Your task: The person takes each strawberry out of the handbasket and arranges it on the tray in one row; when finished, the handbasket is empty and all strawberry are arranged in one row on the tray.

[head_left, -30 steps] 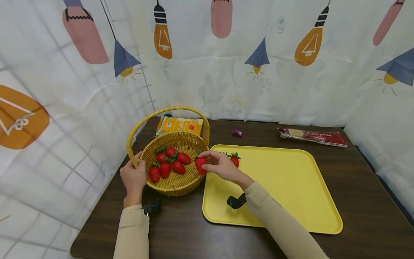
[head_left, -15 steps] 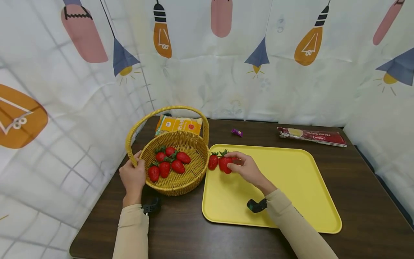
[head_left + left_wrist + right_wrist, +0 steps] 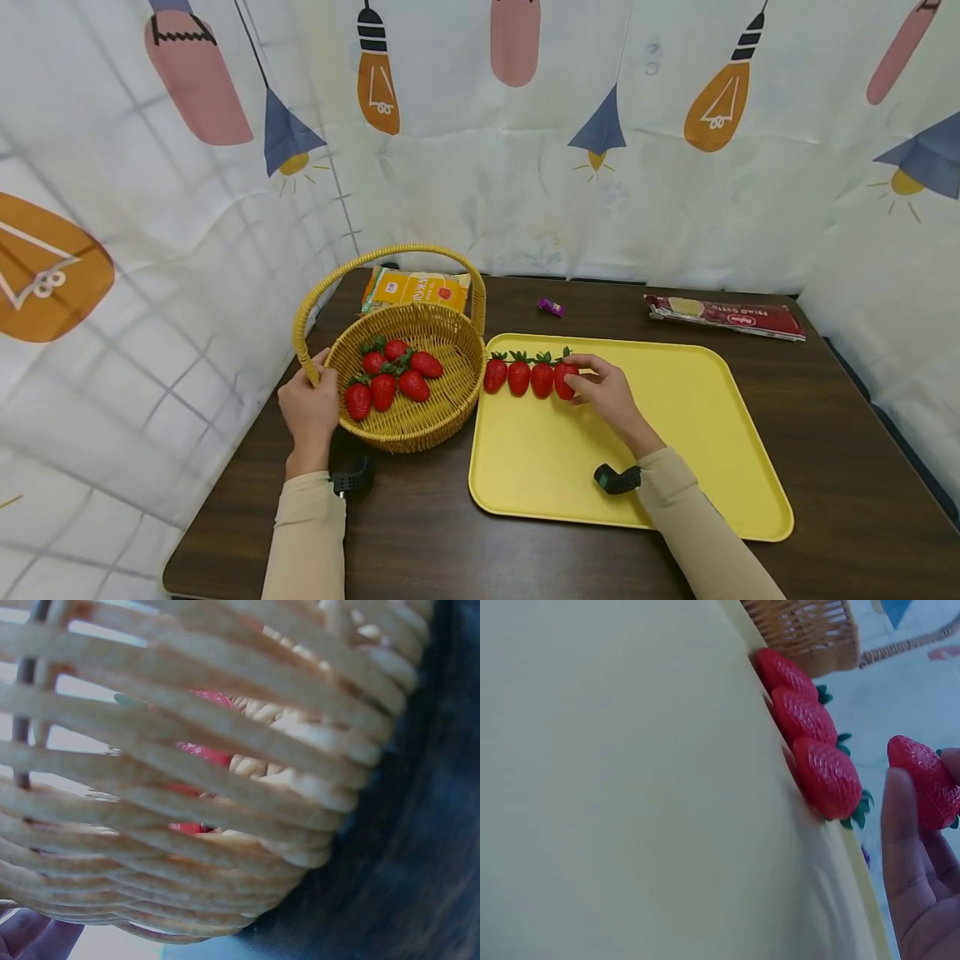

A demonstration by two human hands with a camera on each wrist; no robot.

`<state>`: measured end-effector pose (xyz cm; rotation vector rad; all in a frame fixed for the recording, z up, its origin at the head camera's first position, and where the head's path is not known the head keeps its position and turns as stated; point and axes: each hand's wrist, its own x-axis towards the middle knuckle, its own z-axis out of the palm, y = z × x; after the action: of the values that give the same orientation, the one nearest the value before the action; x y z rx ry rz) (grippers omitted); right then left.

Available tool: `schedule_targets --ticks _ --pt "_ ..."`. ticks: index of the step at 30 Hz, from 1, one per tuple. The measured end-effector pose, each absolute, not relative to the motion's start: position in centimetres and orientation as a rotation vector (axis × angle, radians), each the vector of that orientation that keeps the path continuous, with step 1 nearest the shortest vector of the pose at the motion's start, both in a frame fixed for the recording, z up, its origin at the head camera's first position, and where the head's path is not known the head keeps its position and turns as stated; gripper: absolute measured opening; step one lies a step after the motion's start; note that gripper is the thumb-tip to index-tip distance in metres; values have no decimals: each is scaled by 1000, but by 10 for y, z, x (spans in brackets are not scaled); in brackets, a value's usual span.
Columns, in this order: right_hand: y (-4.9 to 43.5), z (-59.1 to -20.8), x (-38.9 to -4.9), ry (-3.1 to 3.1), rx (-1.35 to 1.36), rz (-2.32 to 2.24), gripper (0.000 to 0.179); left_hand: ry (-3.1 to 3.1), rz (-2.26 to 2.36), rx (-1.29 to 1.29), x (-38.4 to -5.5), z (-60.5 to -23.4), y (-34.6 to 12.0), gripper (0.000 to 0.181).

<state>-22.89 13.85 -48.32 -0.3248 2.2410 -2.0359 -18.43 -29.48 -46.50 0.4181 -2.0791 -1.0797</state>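
My left hand (image 3: 310,410) grips the left base of the handle of a yellow wicker basket (image 3: 420,437). Several strawberries (image 3: 413,386) with green leaves lie in the basket's left half. Over the far left part of a yellow tray (image 3: 637,433), my right hand (image 3: 611,400) pinches one strawberry (image 3: 924,780) between thumb and fingers. Left of it, three strawberries (image 3: 518,377) sit side by side in a row on the tray, leaves toward the far edge. Through the weave in the left wrist view, bits of red strawberry (image 3: 202,754) show.
Behind the basket lies an orange snack packet (image 3: 420,289). A small purple wrapped candy (image 3: 551,307) is on the dark table (image 3: 420,533) beyond the tray. At the back right rests a dark red packet (image 3: 727,317). Printed curtains enclose the table's back and sides.
My right hand has carried the strawberry from over the basket's right rim rightward to the end of the row on the tray. The left hand and basket stay put.
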Motion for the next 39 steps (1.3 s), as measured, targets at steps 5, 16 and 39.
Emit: schedule_targets --ticks 5,16,39 --pt "143 -487 -231 2285 -223 -2020 35 -2077 -1077 420 -183 -466 -296 26" --pt "144 -489 -232 2301 -5 -1933 38 -2084 -1101 423 -184 -462 -295 28" --pt "144 -495 -236 2447 -66 -1855 38 -2079 -1114 378 -184 -463 -297 28"
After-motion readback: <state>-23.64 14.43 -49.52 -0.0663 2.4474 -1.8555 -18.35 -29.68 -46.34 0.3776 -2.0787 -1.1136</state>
